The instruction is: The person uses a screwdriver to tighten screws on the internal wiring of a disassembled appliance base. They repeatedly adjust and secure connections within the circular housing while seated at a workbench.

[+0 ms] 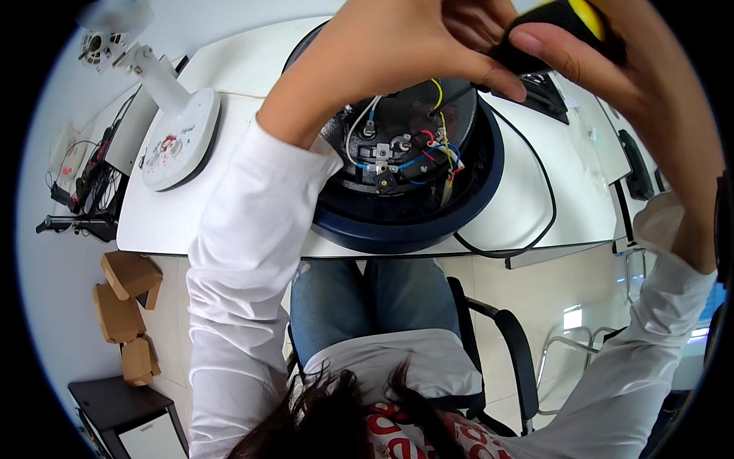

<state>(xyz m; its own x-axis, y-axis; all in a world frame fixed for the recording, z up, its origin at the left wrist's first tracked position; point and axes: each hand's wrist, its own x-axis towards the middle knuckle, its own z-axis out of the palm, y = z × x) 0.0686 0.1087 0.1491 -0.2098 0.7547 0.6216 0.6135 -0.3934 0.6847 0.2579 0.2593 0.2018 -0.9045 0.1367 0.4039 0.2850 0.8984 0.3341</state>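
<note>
An upturned round appliance with a dark blue shell [405,233] lies on the table, its black metal underside [344,170] exposed. Red, blue, yellow and white wires and metal terminals are spread over that underside. Above its far right part, my right hand [589,65] is wrapped round the black and yellow handle of a screwdriver [562,29]. The screwdriver's thin dark shaft slants down and left toward the underside, near the yellow wire. My left hand [428,46] is at the lower end of the handle, thumb below and fingers curled partly out of sight behind it.
A black cable [552,206] loops off the appliance's right side to the front edge of the white table [260,239]. On the left stands a white device with a round base [183,145]. Cardboard boxes [118,314] lie on the floor. A black chair armrest [514,344] is beside me.
</note>
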